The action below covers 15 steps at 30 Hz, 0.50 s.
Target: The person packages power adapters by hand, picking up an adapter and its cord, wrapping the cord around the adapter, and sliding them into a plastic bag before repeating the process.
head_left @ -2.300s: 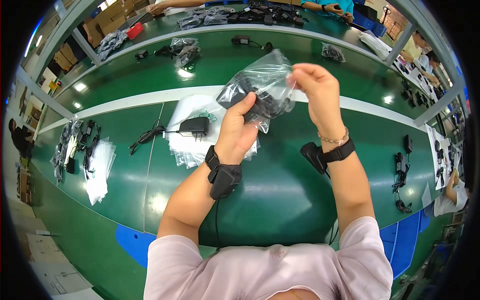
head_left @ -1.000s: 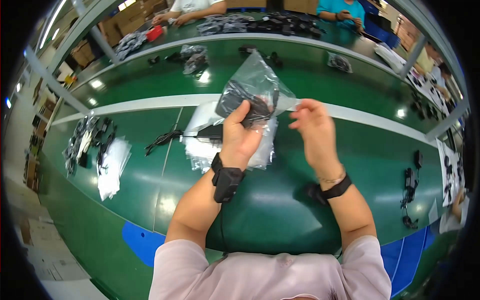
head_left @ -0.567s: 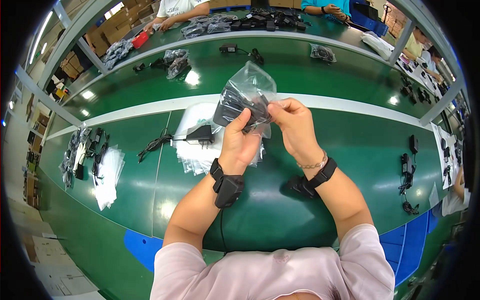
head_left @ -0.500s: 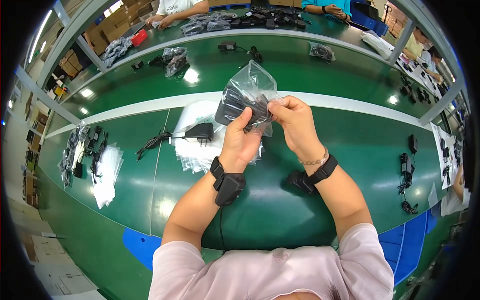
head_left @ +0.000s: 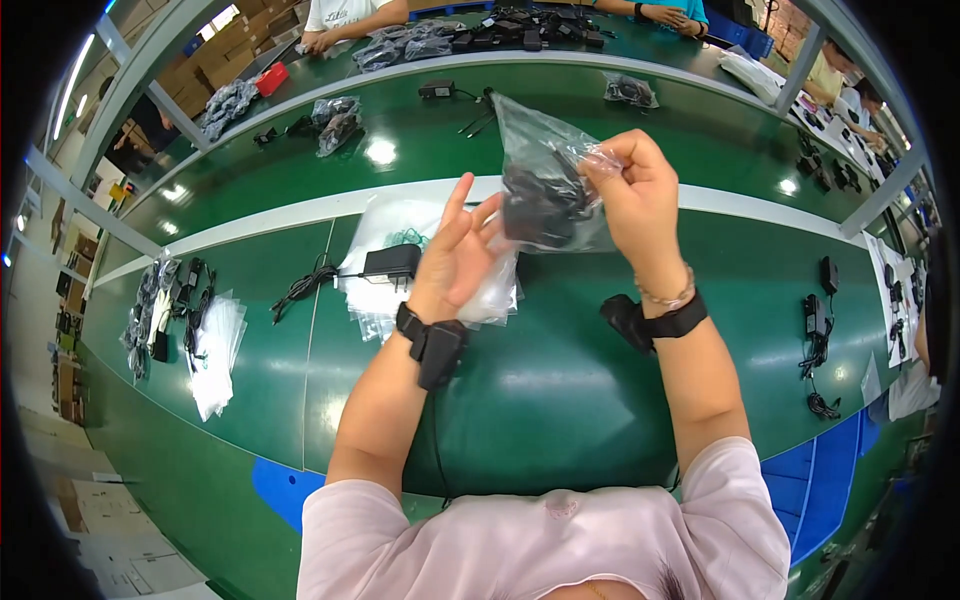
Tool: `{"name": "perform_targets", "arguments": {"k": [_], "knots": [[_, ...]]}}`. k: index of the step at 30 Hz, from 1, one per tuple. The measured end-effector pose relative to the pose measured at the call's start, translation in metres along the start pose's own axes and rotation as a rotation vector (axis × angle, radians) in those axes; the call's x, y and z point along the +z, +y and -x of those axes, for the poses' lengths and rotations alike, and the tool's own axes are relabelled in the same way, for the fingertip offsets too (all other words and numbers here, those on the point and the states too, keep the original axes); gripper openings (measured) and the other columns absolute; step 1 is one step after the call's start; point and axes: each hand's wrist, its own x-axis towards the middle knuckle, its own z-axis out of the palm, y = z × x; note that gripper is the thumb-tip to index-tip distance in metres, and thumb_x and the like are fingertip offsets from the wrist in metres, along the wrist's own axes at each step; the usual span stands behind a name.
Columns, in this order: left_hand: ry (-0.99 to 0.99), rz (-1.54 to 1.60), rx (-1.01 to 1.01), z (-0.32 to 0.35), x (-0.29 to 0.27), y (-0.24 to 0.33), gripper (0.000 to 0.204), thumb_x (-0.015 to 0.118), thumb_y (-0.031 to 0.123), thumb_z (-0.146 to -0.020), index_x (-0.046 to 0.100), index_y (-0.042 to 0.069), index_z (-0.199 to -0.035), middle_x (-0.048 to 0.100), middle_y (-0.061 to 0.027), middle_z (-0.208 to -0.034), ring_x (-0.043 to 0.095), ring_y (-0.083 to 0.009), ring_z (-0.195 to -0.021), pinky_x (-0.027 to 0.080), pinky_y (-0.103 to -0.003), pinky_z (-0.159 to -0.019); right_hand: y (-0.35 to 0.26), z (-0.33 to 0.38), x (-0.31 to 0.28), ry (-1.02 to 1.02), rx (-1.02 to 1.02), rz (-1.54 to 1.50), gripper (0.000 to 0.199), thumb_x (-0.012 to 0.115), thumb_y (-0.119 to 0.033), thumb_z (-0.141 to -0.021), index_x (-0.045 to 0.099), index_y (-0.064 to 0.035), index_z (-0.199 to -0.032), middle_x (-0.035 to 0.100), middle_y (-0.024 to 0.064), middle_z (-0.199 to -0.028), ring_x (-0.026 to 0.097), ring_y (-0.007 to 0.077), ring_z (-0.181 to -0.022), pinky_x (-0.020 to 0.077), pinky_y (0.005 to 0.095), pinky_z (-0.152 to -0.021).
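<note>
A clear plastic bag (head_left: 530, 130) with a black power adapter (head_left: 540, 212) and its cable inside hangs over the middle of the green table. My right hand (head_left: 642, 195) pinches the bag's edge between thumb and fingers. Just left of the bag, my left hand (head_left: 455, 255) is open with its fingers spread; whether its fingertips touch the plastic I cannot tell. Under and behind that hand lies a stack of clear bags (head_left: 375, 228). Another black power adapter (head_left: 392, 262) rests on this stack, its coiled cable (head_left: 305, 287) stretching left onto the table.
On the left lie more flat bags (head_left: 215, 360) and bundled cables (head_left: 150, 310). Several adapters (head_left: 815, 315) with cables line the right side. A white ledge (head_left: 740, 212) crosses behind the workspace; bagged adapters (head_left: 338, 125) lie beyond it. Co-workers' hands (head_left: 665, 14) show at the far table.
My right hand has moved right and up, bringing the bagged adapter with it. My left hand has let go of the bag, spread its fingers and shifted slightly left.
</note>
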Motion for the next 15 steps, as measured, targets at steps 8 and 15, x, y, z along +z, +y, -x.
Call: {"name": "perform_targets", "arguments": {"k": [8,15], "knots": [[0.021,-0.597,0.042,-0.008,0.026,-0.005,0.065,0.073,0.02,-0.072,0.04,0.012,-0.127,0.054,-0.0131,-0.113,0.052,-0.017,-0.1,0.042,-0.03,-0.086,0.005,0.012,-0.004,-0.287,0.134,-0.088,0.004,0.056,0.002,-0.08,0.054,-0.0009,-0.082,0.058,0.0042,-0.078,0.052,0.0081,-0.069,0.0443,0.0218,-0.063],[0.139,-1.156,0.222,-0.001,0.043,0.001,0.014,0.069,0.012,-0.07,0.066,0.003,-0.081,0.064,-0.007,-0.079,0.058,-0.0127,-0.072,0.046,-0.026,-0.069,0.031,0.043,-0.003,-0.332,0.238,-0.025,0.007,0.057,0.004,-0.079,0.053,-0.0016,-0.083,0.059,0.0047,-0.083,0.054,0.0106,-0.078,0.0449,0.0231,-0.072]]}}
